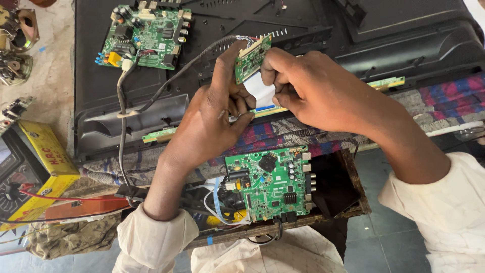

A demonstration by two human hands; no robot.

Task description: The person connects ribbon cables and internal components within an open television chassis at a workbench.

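Here both hands [252, 96] pinch the small green board [251, 59] between them

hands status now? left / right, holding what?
Left hand: closed on the small green circuit board, thumb and fingers pinching its lower edge.
Right hand: closed, pinching the same board's right side by the white ribbon cable.

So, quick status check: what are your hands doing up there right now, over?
Left hand and right hand both pinching small green circuit board. White flat ribbon cable hangs from it. Grey wire bundle attached at top. Nothing blocking.
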